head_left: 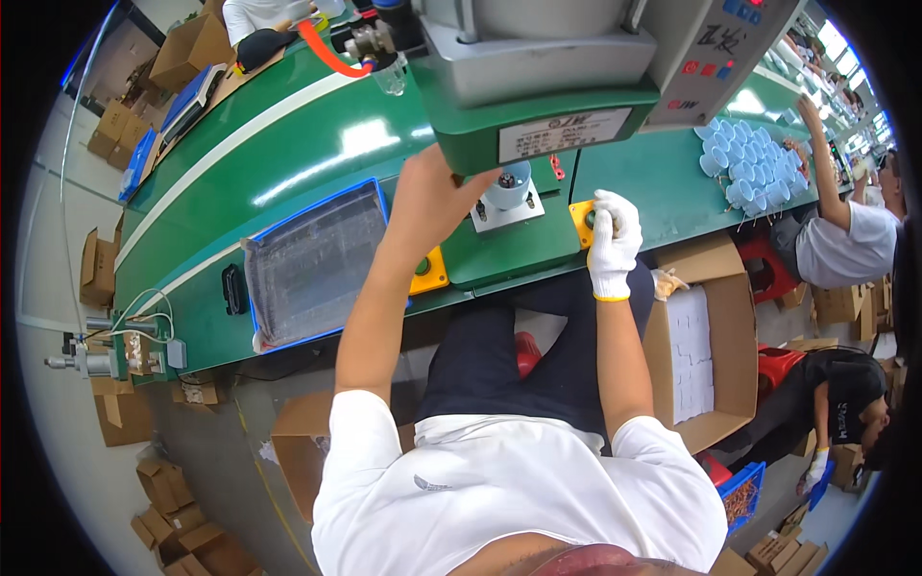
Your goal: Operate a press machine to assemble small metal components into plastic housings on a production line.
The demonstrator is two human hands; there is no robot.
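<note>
My left hand (434,204) is bare and reaches under the green head of a press (552,115). Its thumb points at the rim of a light blue cup (509,192), while the other fingers are partly hidden by the press head; whether they touch the cup is unclear. Small dark parts show inside the cup, which stands on a white metal plate (509,215). In a white knit glove, my right hand (615,240) is closed, fingers curled, against a yellow button box (582,223). No object shows in it.
A blue-rimmed tray (317,264) lies left of the press, near a second yellow button box (429,272). Many light blue cups (754,168) stand at the right on the green table. An open cardboard box (725,346) with white packs sits by my right leg. Other people work at the right.
</note>
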